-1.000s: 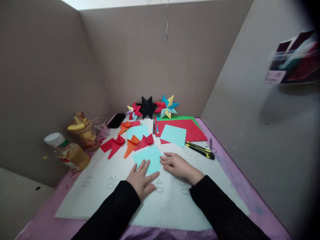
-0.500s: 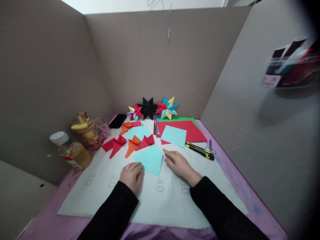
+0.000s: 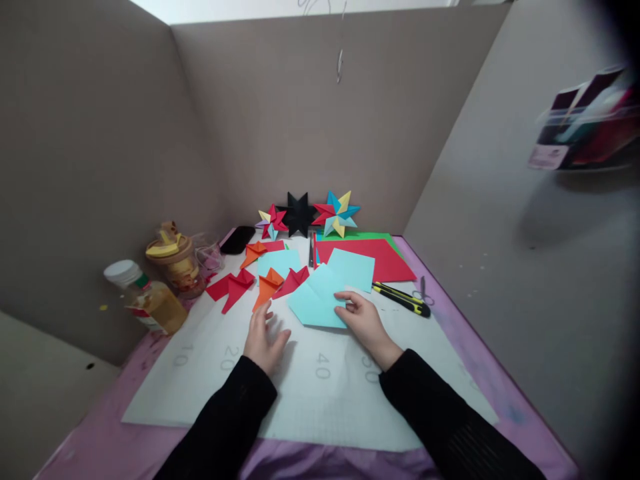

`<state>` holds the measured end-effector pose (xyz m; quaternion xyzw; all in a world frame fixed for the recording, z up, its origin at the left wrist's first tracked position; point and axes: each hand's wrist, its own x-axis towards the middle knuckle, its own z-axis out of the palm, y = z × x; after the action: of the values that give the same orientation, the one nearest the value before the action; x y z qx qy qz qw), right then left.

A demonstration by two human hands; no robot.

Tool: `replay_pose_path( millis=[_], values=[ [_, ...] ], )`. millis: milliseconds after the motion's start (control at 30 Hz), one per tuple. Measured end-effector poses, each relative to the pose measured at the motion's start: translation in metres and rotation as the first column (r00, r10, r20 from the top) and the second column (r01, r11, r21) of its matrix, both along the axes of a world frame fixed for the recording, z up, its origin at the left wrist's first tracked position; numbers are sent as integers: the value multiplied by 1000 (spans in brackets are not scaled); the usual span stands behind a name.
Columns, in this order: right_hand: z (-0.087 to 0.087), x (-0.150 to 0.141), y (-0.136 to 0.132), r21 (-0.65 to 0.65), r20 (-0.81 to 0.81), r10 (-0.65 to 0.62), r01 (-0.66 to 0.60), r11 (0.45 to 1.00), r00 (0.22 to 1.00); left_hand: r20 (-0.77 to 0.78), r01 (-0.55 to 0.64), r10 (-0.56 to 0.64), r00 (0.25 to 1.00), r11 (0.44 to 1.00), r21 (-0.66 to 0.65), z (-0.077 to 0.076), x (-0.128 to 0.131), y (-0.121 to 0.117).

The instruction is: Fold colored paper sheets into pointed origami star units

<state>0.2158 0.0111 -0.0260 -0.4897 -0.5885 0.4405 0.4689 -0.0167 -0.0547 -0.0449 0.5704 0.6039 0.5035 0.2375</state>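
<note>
Between thumb and fingers, my right hand (image 3: 364,321) pinches the right edge of a light blue sheet of paper (image 3: 315,300), which has a crease and a folded corner. To its left is my left hand (image 3: 265,339), thumb and fingers apart, holding nothing. Just beyond that hand lies a folded orange paper piece (image 3: 270,285). Folded red paper pieces (image 3: 239,288) rest on either side of the orange one. Behind the held sheet is another light blue sheet (image 3: 354,267), lying partly over a red sheet (image 3: 395,259).
A yellow and black utility knife (image 3: 403,299) and scissors (image 3: 424,293) lie at the right. Paper stars (image 3: 337,213) lean against the back panel. A bottle (image 3: 155,303), a brown cup (image 3: 177,265) and a black phone (image 3: 239,240) stand or lie at the left.
The light blue sheet, flat on the table before, is now in my right hand and turned. My left hand has come off it, and its fingers have spread.
</note>
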Motion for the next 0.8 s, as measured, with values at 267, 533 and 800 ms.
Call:
replay_pose_path(
  millis=[267, 533, 800],
  values=[
    [4, -13, -7, 39, -298, 71, -62, 997, 952, 823, 392, -93, 560, 905, -165, 25, 62, 21],
    [0, -6, -6, 136, -64, -71, 79, 988, 995, 942, 391, -64, 329, 918, -75, 29, 94, 39],
    [3, -6, -12, 451, 459, 78, -307, 838, 885, 956, 515, -257, 143, 844, 150, 34, 93, 29]
  ],
)
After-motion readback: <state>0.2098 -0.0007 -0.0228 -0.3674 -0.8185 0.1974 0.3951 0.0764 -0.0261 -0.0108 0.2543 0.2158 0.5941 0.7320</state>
